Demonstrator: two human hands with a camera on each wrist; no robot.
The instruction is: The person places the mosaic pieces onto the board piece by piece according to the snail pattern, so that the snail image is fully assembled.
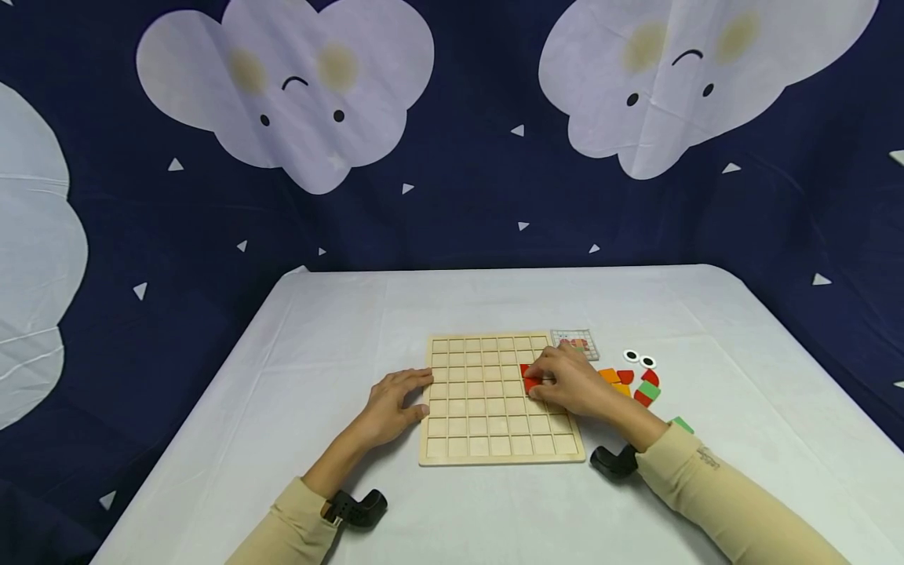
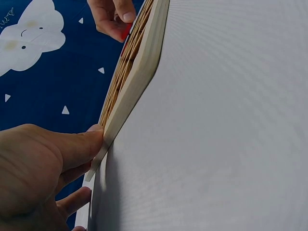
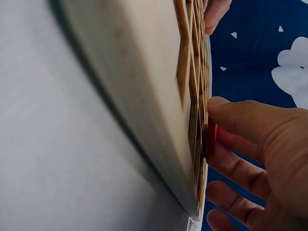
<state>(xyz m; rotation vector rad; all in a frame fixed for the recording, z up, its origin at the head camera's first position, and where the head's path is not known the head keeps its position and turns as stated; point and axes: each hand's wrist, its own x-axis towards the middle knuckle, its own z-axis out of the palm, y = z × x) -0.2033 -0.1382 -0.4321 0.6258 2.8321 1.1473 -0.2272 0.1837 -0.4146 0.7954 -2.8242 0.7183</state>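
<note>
A light wooden grid board (image 1: 480,428) lies flat on the table. My left hand (image 1: 388,404) rests at its left edge, fingers extended and thumb apart from them. In the left wrist view the thumb (image 2: 89,144) touches the board's rim. Over the right part of the grid, my right hand (image 1: 574,382) pinches a red tile (image 3: 211,137) between thumb and fingers, right at the cells. Red also shows in the cells beside the fingertips in the head view, partly hidden by the hand.
A small picture card (image 1: 585,342) lies at the board's far right corner. To the right are orange pieces (image 1: 609,376), red rounded pieces (image 1: 650,377), a green piece (image 1: 649,390) and two eye discs (image 1: 632,355). Another green piece (image 1: 682,424) shows beside the right sleeve.
</note>
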